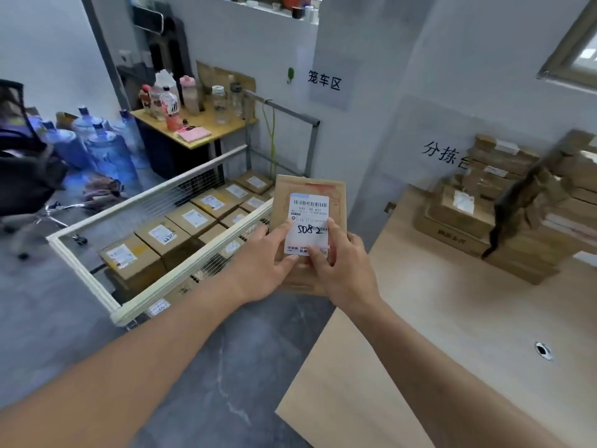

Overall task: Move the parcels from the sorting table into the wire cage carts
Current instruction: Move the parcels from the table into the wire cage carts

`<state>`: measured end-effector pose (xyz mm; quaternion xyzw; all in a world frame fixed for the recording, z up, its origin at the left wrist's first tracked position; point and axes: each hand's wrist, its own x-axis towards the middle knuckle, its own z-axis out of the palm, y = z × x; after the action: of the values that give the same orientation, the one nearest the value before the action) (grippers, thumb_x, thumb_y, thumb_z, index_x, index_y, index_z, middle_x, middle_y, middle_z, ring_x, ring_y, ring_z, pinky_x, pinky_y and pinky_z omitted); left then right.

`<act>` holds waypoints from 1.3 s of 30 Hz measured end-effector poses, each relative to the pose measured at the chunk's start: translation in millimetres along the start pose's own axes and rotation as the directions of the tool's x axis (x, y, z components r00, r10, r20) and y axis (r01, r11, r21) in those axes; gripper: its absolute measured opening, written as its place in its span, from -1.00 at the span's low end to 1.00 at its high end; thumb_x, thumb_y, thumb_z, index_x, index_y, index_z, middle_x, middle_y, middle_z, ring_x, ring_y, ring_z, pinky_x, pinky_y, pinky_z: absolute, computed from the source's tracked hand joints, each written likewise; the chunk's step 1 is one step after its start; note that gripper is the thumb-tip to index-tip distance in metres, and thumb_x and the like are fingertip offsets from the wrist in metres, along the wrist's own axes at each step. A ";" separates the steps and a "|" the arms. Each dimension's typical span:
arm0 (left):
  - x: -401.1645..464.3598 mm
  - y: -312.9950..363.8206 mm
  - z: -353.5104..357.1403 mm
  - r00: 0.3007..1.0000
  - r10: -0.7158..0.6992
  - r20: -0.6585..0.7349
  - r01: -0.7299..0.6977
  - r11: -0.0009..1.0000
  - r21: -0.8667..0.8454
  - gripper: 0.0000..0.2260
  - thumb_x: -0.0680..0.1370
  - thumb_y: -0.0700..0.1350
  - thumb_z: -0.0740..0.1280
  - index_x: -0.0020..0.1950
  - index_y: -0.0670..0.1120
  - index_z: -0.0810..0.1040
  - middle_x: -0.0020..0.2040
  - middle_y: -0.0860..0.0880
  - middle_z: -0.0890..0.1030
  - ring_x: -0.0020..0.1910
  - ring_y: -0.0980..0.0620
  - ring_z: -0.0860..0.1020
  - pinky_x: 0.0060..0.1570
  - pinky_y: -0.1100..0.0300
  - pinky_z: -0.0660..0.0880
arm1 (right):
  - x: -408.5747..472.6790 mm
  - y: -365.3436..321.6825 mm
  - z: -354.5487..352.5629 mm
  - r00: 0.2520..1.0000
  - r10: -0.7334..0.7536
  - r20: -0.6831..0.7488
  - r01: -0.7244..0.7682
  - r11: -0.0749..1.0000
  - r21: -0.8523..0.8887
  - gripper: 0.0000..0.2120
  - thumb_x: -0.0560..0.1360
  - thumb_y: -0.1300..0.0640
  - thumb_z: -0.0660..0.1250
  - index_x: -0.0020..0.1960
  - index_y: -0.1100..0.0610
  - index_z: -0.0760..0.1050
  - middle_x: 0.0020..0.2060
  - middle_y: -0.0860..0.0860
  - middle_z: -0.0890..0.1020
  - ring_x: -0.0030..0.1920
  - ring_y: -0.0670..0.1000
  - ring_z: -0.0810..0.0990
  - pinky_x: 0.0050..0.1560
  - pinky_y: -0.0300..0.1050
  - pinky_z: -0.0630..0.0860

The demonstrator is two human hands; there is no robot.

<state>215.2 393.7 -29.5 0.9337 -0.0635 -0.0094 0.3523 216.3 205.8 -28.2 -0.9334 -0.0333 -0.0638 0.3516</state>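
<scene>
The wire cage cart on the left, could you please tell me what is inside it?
The cart holds labelled cardboard boxes in rows. The held parcel and both hands hide its far right corner, and anything under the top layer is covered.

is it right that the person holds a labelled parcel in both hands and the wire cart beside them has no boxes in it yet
Not quite. The head view shows the left hand and right hand gripping the labelled parcel, but the wire cart already holds rows of labelled boxes, so it is not bare of boxes.
</scene>
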 end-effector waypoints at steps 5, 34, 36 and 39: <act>22.4 -64.2 -21.2 0.995 -0.093 -0.020 0.093 0.996 0.000 -0.34 0.63 0.14 0.34 0.67 0.09 0.14 0.50 -0.01 0.34 0.45 -0.04 0.38 0.43 0.00 0.40 | 41.6 -23.1 63.6 0.995 0.000 0.100 -0.001 1.000 0.007 -0.38 0.65 -0.19 0.26 0.64 -0.19 0.13 0.44 0.00 0.38 0.23 0.00 0.55 0.01 -0.11 0.42; 184.1 -422.7 -122.6 0.845 -0.497 0.198 0.521 0.848 -0.093 -0.37 0.65 0.12 0.28 0.67 0.11 0.09 0.51 -0.07 0.32 0.39 -0.09 0.43 0.30 0.06 0.38 | 268.3 -150.4 406.9 0.866 0.106 0.488 -0.061 0.992 -0.107 -0.50 0.63 -0.16 0.28 0.52 -0.18 0.27 0.32 -0.04 0.44 0.10 -0.04 0.50 -0.03 -0.03 0.44; 190.7 -445.9 -125.1 0.832 -0.505 0.231 0.534 0.841 -0.086 -0.38 0.66 0.12 0.26 0.67 0.13 0.09 0.50 -0.07 0.33 0.36 -0.11 0.45 0.30 0.03 0.41 | 272.7 -156.9 428.0 0.860 0.143 0.490 -0.101 0.989 -0.112 -0.50 0.62 -0.15 0.29 0.52 -0.20 0.28 0.30 -0.04 0.45 0.06 -0.08 0.45 -0.02 -0.04 0.42; 205.2 -475.7 -124.8 0.812 -0.521 0.262 0.554 0.830 -0.069 -0.40 0.66 0.14 0.23 0.66 0.15 0.10 0.48 -0.08 0.33 0.34 -0.15 0.46 0.33 -0.04 0.45 | 281.8 -158.5 457.5 0.842 0.197 0.502 -0.157 0.980 -0.121 -0.49 0.62 -0.14 0.30 0.54 -0.20 0.28 0.30 -0.03 0.47 0.04 -0.10 0.41 0.01 -0.07 0.37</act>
<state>479.7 803.8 -243.7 0.8782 0.1637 -0.2221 0.3906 522.0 631.9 -225.3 -0.9283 -0.0366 0.2178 0.2990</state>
